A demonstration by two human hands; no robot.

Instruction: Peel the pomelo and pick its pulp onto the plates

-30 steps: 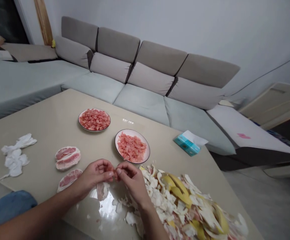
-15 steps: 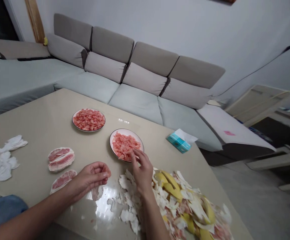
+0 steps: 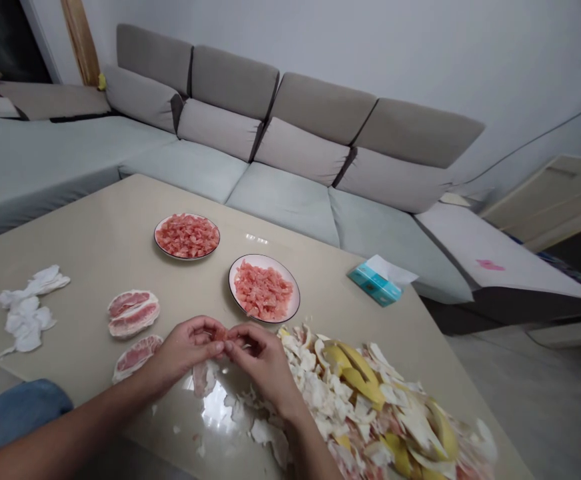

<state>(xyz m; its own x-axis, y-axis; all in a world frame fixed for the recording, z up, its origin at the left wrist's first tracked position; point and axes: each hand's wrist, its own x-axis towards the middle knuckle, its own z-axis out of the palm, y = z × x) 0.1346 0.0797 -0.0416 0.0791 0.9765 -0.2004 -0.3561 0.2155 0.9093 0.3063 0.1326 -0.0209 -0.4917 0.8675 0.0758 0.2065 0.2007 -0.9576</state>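
A small piece of pink pomelo flesh [image 3: 219,335] is pinched between the fingertips of my left hand [image 3: 186,352]. My right hand [image 3: 261,363] meets it there, thumb and forefinger closed on the same piece. Just beyond them stands a white, dark-rimmed plate [image 3: 293,279] holding loose pomelo pulp [image 3: 263,292]. To the left of my left hand lie two chunks of pomelo, one farther off [image 3: 133,313] and one closer [image 3: 137,355], partly covered by my forearm. A scrap of membrane [image 3: 203,379] rests on the table under my hands.
A second plate [image 3: 157,245] heaped with pulp stands farther back. Pomelo peel and pith [image 3: 360,393] pile up at the right. A blue tissue pack [image 3: 376,285] lies near the table's right edge, crumpled tissues [image 3: 29,317] at the left. Behind the table runs a sofa [image 3: 285,203].
My right hand has drawn back from the near plate to my left hand, and their fingertips now meet at the pomelo piece. The view has shifted slightly.
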